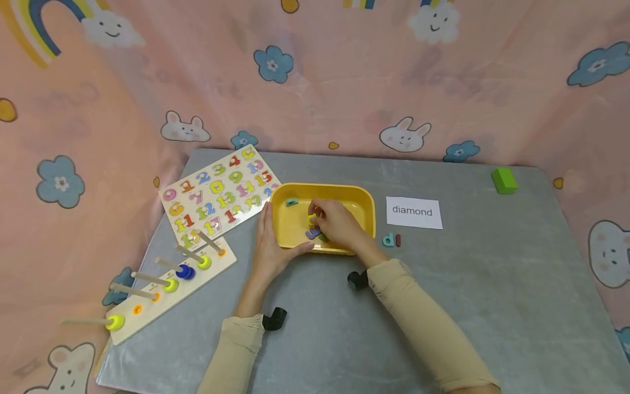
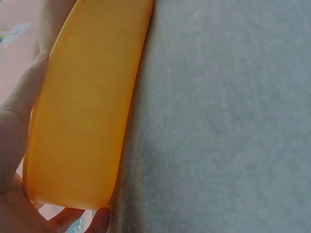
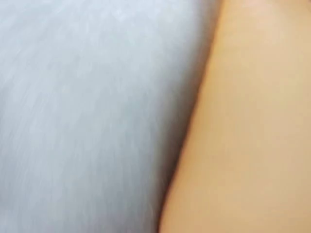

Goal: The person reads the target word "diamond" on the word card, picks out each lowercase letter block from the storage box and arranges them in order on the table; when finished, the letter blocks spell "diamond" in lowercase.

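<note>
A yellow plastic tray [image 1: 364,219] stands in the middle of the table, small coloured letters inside it. My left hand [image 1: 273,243] holds its near left corner, thumb along the front rim and fingers down the left side; the left wrist view shows fingertips curling round the tray wall [image 2: 87,107]. Reaching inside, my right hand [image 1: 337,221] pinches a small yellow piece [image 1: 312,219], its shape mostly hidden by the fingers. Below it lie a purple letter [image 1: 312,233] and a dark green piece [image 1: 322,237]. A teal letter [image 1: 292,202] rests at the far left inside.
Right of the tray lie a white card [image 1: 414,212] reading "diamond", a teal letter d [image 1: 388,240] and a dark red stick-like letter [image 1: 398,240]. A number puzzle board [image 1: 216,191] and a peg board with rings [image 1: 167,295] sit left. A green block [image 1: 504,180] stands far right.
</note>
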